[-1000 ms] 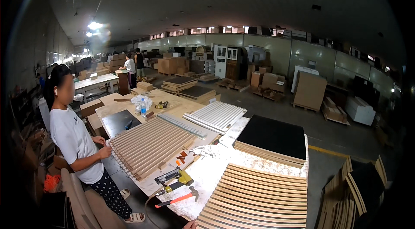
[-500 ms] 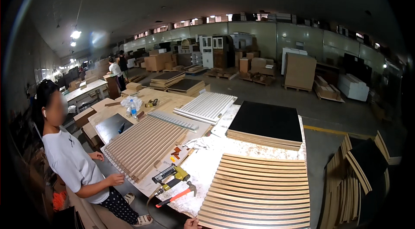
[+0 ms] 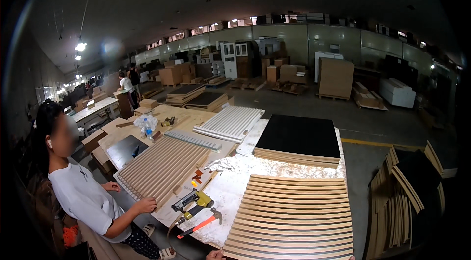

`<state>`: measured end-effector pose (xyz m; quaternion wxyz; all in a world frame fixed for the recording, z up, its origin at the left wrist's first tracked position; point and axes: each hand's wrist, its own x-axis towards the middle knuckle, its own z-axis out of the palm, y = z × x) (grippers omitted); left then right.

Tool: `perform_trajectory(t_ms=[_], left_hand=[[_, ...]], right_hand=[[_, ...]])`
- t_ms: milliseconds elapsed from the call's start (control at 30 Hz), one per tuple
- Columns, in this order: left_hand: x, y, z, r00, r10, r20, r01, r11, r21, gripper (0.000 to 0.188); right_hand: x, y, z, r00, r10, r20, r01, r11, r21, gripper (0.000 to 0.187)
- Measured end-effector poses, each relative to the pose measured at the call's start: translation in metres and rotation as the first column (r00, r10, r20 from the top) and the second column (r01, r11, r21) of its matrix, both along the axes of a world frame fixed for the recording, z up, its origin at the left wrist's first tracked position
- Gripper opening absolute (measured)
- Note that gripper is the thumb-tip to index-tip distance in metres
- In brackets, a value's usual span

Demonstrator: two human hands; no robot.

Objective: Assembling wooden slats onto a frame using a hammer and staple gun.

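Observation:
A slatted wood panel [image 3: 292, 216], light strips with dark gaps, lies at the near right of the table. At its near left corner is my left hand [image 3: 215, 255], fingers bent against the panel's edge; the frame cuts off the rest. Only a sliver of my right hand [image 3: 352, 258] shows at the near right corner, its fingers hidden. Left of the panel lie a claw hammer [image 3: 202, 224] with an orange-red handle and a yellow-green nail gun [image 3: 197, 203] with a hose. Behind the panel sits a stack of black-topped boards [image 3: 298, 138].
A co-worker [image 3: 81, 196] in a white shirt stands at the left, one hand on a ribbed brown panel [image 3: 164, 167]. A white ribbed panel [image 3: 229, 123] and a water bottle [image 3: 148, 129] are farther back. Boards [image 3: 405, 201] lean together at the right, beyond the table.
The view has shifted slightly. My left hand sits a little lower at the panel's corner, and a sliver of my right hand has appeared. The co-worker's hand has reached the ribbed brown panel.

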<state>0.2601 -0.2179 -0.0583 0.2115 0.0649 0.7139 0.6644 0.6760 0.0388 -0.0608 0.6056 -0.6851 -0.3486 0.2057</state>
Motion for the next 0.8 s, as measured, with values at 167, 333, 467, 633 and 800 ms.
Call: perform_trajectory(t_ms=[167, 333, 467, 633, 800], left_hand=[[0.005, -0.002, 0.007, 0.999, 0.005, 0.044, -0.006, 1.0, 0.011, 0.014], [0.014, -0.003, 0.018, 1.0, 0.026, 0.015, -0.026, 1.0, -0.013, 0.014], [0.003, 0.0, -0.011, 0.972, 0.043, -0.23, -0.065, 0.994, -0.089, 0.012], [0.009, 0.009, 0.005, 0.989, 0.068, -0.134, -0.08, 0.993, -0.087, 0.011], [-0.007, -0.001, 0.024, 0.95, -0.176, -0.257, 0.087, 0.942, -0.323, 0.013]], right_hand=[[-0.017, -0.013, 0.037, 0.999, -0.033, 0.01, 0.033, 0.999, -0.002, 0.025], [-0.02, -0.027, 0.062, 1.0, -0.001, -0.004, 0.001, 0.994, -0.11, 0.027], [0.001, -0.007, 0.0, 0.978, 0.018, -0.207, -0.036, 0.996, -0.086, 0.043], [0.014, 0.024, -0.033, 0.883, 0.004, -0.47, 0.049, 0.994, 0.1, 0.025], [0.022, 0.027, -0.033, 0.895, 0.069, -0.441, -0.036, 0.996, 0.082, 0.023]])
